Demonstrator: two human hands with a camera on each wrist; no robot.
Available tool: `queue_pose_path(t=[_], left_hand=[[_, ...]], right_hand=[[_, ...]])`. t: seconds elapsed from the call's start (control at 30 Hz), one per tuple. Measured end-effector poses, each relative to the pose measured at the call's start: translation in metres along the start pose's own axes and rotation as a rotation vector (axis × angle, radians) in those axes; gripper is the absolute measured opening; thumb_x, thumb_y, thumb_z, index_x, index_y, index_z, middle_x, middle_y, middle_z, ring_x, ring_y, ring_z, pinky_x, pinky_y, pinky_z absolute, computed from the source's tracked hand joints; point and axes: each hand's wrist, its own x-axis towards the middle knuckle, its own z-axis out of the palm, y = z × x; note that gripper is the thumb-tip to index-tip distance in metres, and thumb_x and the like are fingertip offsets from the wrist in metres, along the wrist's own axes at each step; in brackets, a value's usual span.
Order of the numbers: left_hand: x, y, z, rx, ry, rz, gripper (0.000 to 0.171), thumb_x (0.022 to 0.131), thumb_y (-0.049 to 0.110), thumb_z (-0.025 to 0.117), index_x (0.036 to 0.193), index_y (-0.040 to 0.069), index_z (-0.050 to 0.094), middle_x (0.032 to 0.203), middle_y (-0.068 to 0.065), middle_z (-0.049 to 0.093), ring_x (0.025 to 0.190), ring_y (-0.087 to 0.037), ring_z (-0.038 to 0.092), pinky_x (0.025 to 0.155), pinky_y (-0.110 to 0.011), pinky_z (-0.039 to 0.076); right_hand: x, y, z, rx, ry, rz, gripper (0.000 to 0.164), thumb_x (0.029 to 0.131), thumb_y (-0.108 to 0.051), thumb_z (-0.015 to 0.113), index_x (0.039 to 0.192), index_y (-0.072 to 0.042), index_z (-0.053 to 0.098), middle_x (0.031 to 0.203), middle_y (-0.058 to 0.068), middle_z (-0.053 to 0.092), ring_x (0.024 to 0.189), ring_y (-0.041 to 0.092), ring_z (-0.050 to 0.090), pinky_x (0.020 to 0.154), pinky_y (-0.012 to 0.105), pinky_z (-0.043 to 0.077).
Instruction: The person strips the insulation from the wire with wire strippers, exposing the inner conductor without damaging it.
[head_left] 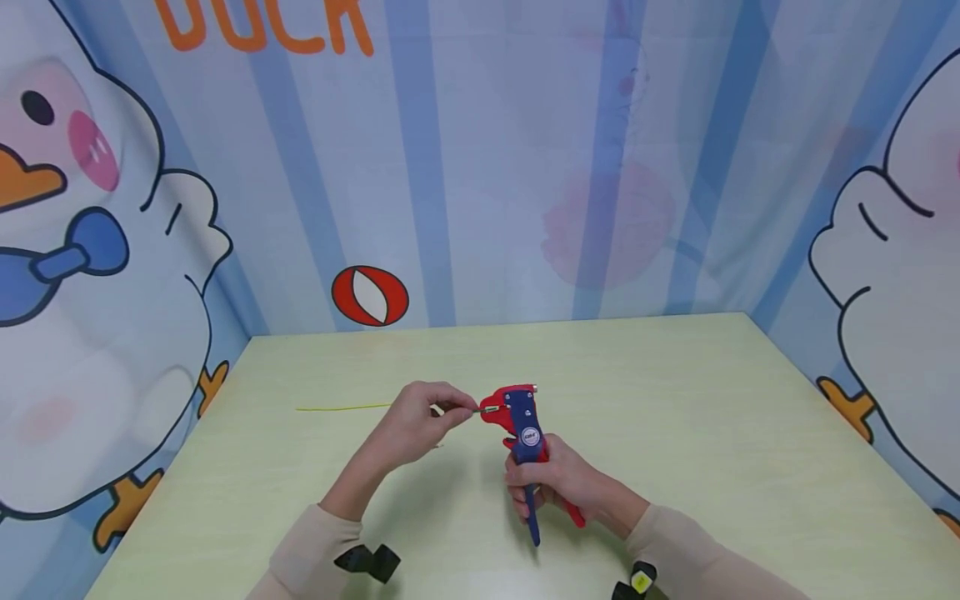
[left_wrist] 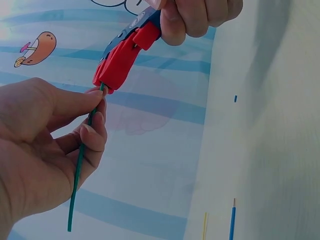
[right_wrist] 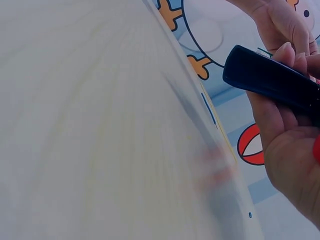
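In the head view, my right hand (head_left: 562, 479) grips the handles of a red and blue wire stripper (head_left: 529, 433), held above the table with its head up. My left hand (head_left: 420, 421) pinches a green wire (left_wrist: 80, 160) between thumb and fingers. One end of the wire sits at the stripper's red jaws; its other end hangs down past the palm in the left wrist view. Whether the jaws bite the wire cannot be told. A dark blue handle (right_wrist: 267, 75) of the stripper crosses the right palm in the right wrist view.
On the pale table (head_left: 660, 383) lies a long yellow wire (head_left: 341, 408), left of my left hand. A blue wire (left_wrist: 232, 222) with a bared end and a short blue scrap (left_wrist: 235, 99) lie there too. Printed cloth (head_left: 495, 167) stands around the back and sides.
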Motion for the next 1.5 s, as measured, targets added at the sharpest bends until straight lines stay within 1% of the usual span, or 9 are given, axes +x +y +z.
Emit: queue_pose_path(t=[0.13,0.2,0.3,0.47,0.67,0.83,1.03,1.33,1.5], left_hand=[[-0.0005,0.0013,-0.0003,0.01,0.002,-0.009,0.015,0.093,0.006,0.071,0.104,0.013,0.079,0.098,0.002,0.071,0.082,-0.019,0.061,0.066,-0.031,0.056],[-0.0011,0.0016,-0.0006,0.012,0.0,-0.005,0.015,0.093,0.005,0.071,0.103,0.013,0.079,0.097,0.002,0.071,0.082,-0.02,0.06,0.065,-0.031,0.056],[-0.0019,0.0019,-0.0012,0.016,-0.008,0.008,0.015,0.093,0.005,0.07,0.103,0.012,0.078,0.098,0.001,0.071,0.081,-0.02,0.06,0.064,-0.031,0.056],[-0.0026,0.0006,-0.002,0.018,-0.014,0.026,0.015,0.093,0.005,0.07,0.104,0.011,0.078,0.098,-0.003,0.071,0.08,-0.02,0.06,0.064,-0.031,0.056],[-0.0026,-0.0019,-0.002,0.026,-0.015,0.044,0.016,0.094,0.004,0.069,0.106,0.009,0.078,0.099,-0.001,0.071,0.078,-0.019,0.06,0.063,-0.03,0.056],[-0.0017,-0.0014,-0.0024,0.034,-0.011,0.045,0.016,0.093,0.004,0.07,0.105,0.011,0.078,0.098,0.002,0.071,0.078,-0.018,0.06,0.065,-0.03,0.056],[-0.001,-0.0006,-0.0031,0.038,-0.021,0.049,0.017,0.093,0.004,0.069,0.105,0.012,0.079,0.098,0.003,0.071,0.08,-0.017,0.06,0.068,-0.03,0.055],[-0.0017,-0.0007,-0.0031,0.02,-0.036,0.05,0.017,0.094,0.004,0.069,0.106,0.012,0.079,0.099,0.001,0.072,0.082,-0.018,0.061,0.071,-0.031,0.055],[-0.0001,-0.0038,-0.002,0.013,-0.037,0.043,0.017,0.094,0.004,0.068,0.107,0.009,0.078,0.1,-0.003,0.072,0.081,-0.02,0.06,0.065,-0.031,0.055]], right_hand=[[0.0002,0.0007,0.0001,0.001,-0.008,-0.006,0.011,0.096,-0.009,0.06,0.089,-0.001,0.056,0.072,0.006,0.061,0.062,0.018,0.062,0.063,0.035,0.059],[0.0003,0.0009,0.0001,-0.001,-0.008,-0.007,0.011,0.096,-0.007,0.059,0.089,-0.001,0.056,0.072,0.006,0.061,0.061,0.018,0.061,0.062,0.035,0.059],[0.0004,0.0008,0.0001,-0.004,-0.007,-0.007,0.01,0.097,-0.005,0.057,0.089,0.0,0.056,0.071,0.006,0.06,0.059,0.017,0.06,0.062,0.035,0.059],[0.0006,0.0004,-0.0001,-0.002,-0.01,0.0,0.011,0.096,-0.007,0.058,0.089,0.0,0.056,0.072,0.006,0.061,0.06,0.017,0.06,0.063,0.035,0.059],[0.0005,-0.0002,-0.0004,0.001,-0.017,0.006,0.009,0.097,-0.007,0.056,0.09,-0.001,0.057,0.074,0.007,0.062,0.063,0.018,0.061,0.064,0.034,0.058],[0.0006,-0.0008,-0.0007,-0.005,-0.015,0.001,0.011,0.098,-0.008,0.056,0.09,0.0,0.057,0.072,0.006,0.061,0.062,0.018,0.061,0.064,0.034,0.058],[0.0008,0.0003,-0.0011,-0.014,0.018,0.019,0.016,0.099,-0.012,0.057,0.093,0.003,0.054,0.069,0.006,0.059,0.059,0.018,0.059,0.062,0.034,0.058],[0.0007,0.0016,0.0007,-0.016,0.061,0.059,0.02,0.099,-0.016,0.06,0.095,0.001,0.049,0.066,0.004,0.055,0.055,0.018,0.055,0.06,0.032,0.056],[0.0013,0.0014,0.0063,0.022,0.156,0.078,0.023,0.097,-0.016,0.062,0.095,-0.001,0.044,0.06,0.001,0.043,0.047,0.014,0.044,0.05,0.025,0.045]])
